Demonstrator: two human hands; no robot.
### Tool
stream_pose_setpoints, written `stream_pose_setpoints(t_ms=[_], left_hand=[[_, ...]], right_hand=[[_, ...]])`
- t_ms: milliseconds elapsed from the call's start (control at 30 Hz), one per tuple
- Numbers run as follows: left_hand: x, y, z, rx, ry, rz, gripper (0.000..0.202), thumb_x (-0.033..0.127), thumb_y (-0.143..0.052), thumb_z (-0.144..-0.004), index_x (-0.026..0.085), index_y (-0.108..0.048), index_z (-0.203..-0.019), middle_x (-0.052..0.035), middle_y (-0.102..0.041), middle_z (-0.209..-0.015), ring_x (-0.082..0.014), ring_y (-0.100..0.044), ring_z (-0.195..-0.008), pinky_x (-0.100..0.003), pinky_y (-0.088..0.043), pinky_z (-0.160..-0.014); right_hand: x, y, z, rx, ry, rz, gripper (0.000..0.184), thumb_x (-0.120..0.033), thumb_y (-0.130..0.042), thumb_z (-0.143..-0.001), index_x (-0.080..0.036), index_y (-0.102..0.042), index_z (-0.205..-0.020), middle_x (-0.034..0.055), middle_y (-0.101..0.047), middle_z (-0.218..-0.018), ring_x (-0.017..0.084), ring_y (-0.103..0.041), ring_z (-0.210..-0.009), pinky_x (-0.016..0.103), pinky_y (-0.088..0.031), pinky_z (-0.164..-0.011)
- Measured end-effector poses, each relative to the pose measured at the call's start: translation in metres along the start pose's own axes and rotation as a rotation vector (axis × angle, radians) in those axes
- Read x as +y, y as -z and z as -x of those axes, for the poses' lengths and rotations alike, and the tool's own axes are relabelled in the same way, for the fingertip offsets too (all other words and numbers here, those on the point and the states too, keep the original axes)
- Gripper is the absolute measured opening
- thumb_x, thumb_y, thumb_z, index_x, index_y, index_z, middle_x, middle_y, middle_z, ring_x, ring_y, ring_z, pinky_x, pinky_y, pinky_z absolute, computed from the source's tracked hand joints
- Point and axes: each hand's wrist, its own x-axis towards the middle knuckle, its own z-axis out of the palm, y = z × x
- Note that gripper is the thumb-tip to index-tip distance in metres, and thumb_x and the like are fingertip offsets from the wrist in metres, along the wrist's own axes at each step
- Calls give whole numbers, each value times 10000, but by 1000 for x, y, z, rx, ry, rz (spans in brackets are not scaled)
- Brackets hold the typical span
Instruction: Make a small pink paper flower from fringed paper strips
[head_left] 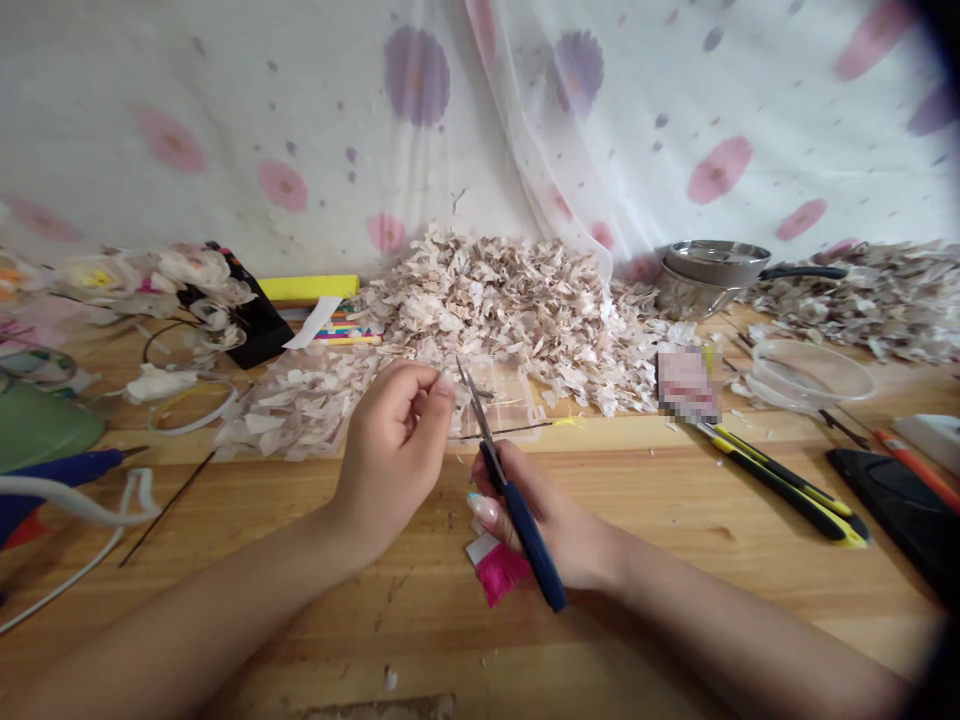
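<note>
My right hand [551,510] grips a pair of scissors [529,535] with dark blue handles. The narrow blades point up and away, close to the fingertips of my left hand [401,440]. Thumb and forefinger of the left hand are pressed together; whatever they pinch is too small to make out. Under the right hand lies a bright pink and white piece [501,572], partly covered by the scissors. Just beyond both hands is a clear plastic box [517,390], and a thin dark stem with a yellow tuft [566,421] lies along its near side.
A large heap of pale petal-like flakes [495,290] spreads across the back. To the right are a yellow-black utility knife [787,485], a dark phone [885,510] and metal bowls [712,275]. On the left, a blue glue gun [67,475] lies with a white cord.
</note>
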Motion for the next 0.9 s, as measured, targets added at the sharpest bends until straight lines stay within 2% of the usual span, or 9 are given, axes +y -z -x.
stream_pose_setpoints(t_ms=[300,567,900], left_hand=[[1,-4,2,-15,-80,3,193,198,-480,-925,201,-489,-732,24,-444,-708,-125,-440,-647,-288,-365,-608],[1,-5,3,-11,-113,3,204,178,-473,-929,194,-471,-725,23,-432,-712,-122,-425,-664,-279,-362,-617],[0,0,-3,30,-208,-92,189,139,-510,-895,178,-498,-710,5,-464,-696,-129,-448,-660,-288,-372,-617]], right_hand=[[-5,0,-1,22,-6,36,332,-473,-603,-819,-216,-397,-864,-37,-426,-720,112,-419,-621,269,-407,-572],[-3,2,-2,35,50,37,555,-735,-477,-776,-189,-428,-863,-20,-409,-743,123,-370,-652,284,-369,-615],[-8,10,-3,23,28,42,559,-734,-546,-736,-188,-431,-781,-42,-392,-656,99,-345,-586,247,-323,-530]])
